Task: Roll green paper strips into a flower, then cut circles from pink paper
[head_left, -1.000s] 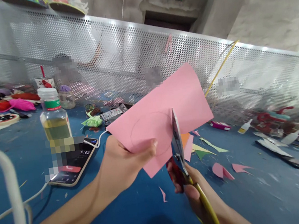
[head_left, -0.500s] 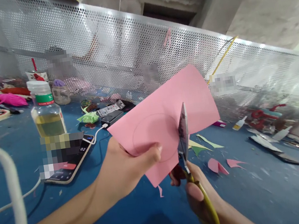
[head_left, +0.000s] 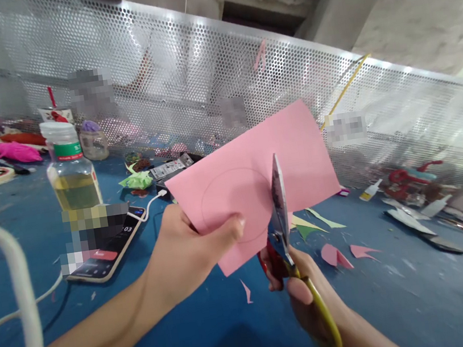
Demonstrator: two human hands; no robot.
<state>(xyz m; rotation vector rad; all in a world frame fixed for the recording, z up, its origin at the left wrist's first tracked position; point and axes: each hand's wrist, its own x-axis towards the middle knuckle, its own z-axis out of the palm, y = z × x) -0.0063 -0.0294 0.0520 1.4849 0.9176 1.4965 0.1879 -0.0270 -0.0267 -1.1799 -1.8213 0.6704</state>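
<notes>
Relative to the preceding view, the pink, roughly rectangular paper sheet point(head_left: 298, 155) shifts slightly towards 11 o'clock—the cut beside its faint drawn oval point(head_left: 233, 202) appears unfinished. Raised above the blue counter point(head_left: 181, 341), its long axis runs 8-to-2 o'clock. Left hand point(head_left: 197, 253): pinching the sheet's 8 o'clock end. Right hand point(head_left: 300, 291): gripping red-and-yellow-handled metal scissors point(head_left: 282, 235), blades near 12 o'clock.

Left hand point(head_left: 186, 254): fingers hidden behind pink paper point(head_left: 235, 201). Scissors point(head_left: 279, 201): one blade mostly hidden by paper. Phone point(head_left: 117, 252): screen partly blurred. Bottle point(head_left: 75, 184): base blurred. White tube point(head_left: 23, 294): cut off, left edge.
</notes>
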